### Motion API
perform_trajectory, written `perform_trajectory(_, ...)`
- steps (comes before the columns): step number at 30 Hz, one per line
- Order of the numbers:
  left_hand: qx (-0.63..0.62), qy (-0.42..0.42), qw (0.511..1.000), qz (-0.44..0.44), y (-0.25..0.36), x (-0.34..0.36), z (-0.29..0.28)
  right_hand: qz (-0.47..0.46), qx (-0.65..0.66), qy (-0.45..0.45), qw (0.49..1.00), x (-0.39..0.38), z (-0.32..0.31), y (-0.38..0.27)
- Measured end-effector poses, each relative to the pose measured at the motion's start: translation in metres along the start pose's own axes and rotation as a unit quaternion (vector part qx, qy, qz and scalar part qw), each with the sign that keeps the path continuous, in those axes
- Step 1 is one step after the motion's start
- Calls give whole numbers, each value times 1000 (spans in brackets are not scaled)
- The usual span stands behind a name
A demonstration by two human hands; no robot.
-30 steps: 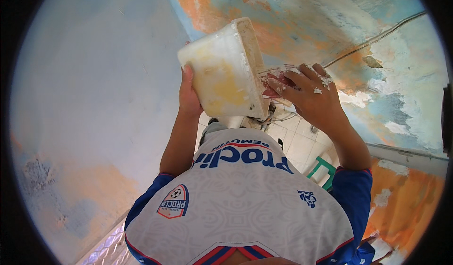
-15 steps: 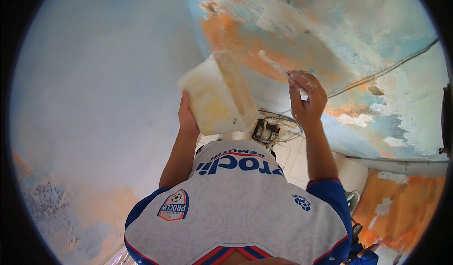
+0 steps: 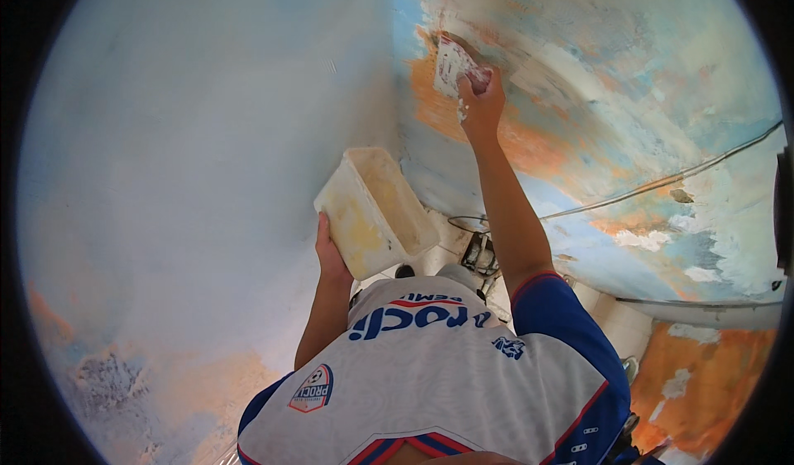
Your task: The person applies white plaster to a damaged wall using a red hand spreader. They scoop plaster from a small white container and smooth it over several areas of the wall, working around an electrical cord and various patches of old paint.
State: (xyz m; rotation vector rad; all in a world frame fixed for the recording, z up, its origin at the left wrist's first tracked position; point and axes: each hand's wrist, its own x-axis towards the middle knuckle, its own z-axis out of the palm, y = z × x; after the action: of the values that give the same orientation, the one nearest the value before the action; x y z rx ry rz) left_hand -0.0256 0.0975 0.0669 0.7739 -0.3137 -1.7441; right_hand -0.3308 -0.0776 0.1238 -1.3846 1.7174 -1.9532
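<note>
A white rectangular plastic tub point(image 3: 351, 214), stained yellowish, is tilted in my left hand point(image 3: 330, 251), whose fingers grip its left side. Pale residue coats the inner wall that shows. My right hand point(image 3: 483, 107) is raised with the arm stretched toward the patchy wall point(image 3: 529, 76). It grips a putty knife point(image 3: 452, 64) with a white, reddish-smeared blade, which lies at or very near an orange patch. White paste clings beside my fingers. Whether the blade's edge touches the wall is hard to tell.
A smooth pale blue wall point(image 3: 207, 117) meets the patchy wall at a corner. A cable point(image 3: 653, 185) runs along the right wall. Below, a dark boxy device point(image 3: 478, 254) with a cord sits on the tiled floor point(image 3: 608, 320). An orange surface point(image 3: 695, 382) is at lower right.
My right hand has moved up and forward to the patchy wall, turning the putty knife so its blade faces show. The tub has dropped slightly lower in view, still in my left hand.
</note>
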Motion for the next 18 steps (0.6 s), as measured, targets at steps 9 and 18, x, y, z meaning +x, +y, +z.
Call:
perform_trajectory(9,-20,-11,1000,-13,2,4,-16,-11,-79,97,992,16,40,-26)
perform_trajectory(18,4,8,1000,-25,0,11,-17,-56,-150,142,977,0,49,-26)
